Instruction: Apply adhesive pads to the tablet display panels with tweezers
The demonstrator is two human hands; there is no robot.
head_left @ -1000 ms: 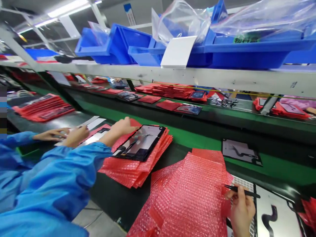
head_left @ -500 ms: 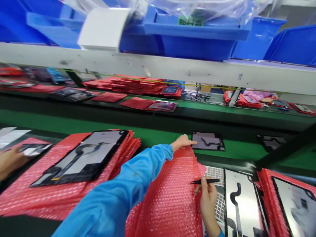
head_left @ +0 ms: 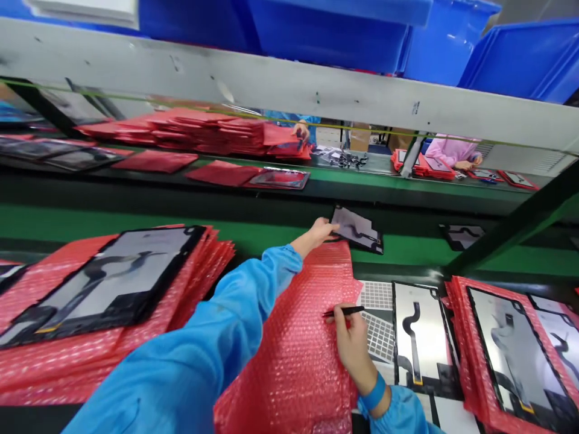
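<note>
My left hand (head_left: 315, 233) reaches forward to the green belt and grips the near left edge of a dark flat panel (head_left: 357, 229), which is tilted up off the belt. My right hand (head_left: 350, 343) rests on a pile of red bubble wrap sheets (head_left: 301, 355) and pinches black tweezers (head_left: 344, 311). Right of that hand a silvery panel with a black flex cable (head_left: 418, 337) lies on a white grid sheet (head_left: 379, 313). Both arms wear blue sleeves.
A stack of red bubble bags with a panel on top (head_left: 104, 283) lies at left, another (head_left: 511, 349) at right. A second dark panel (head_left: 461, 235) rides the green belt (head_left: 226, 232). Across the far belt, other people's hands work at red stacks (head_left: 203, 132). Blue bins (head_left: 520, 54) sit overhead.
The view swung right and down. My left hand reached the panel on the belt, took hold of its edge and tilted it up. My right hand stayed on the bubble wrap with the tweezers.
</note>
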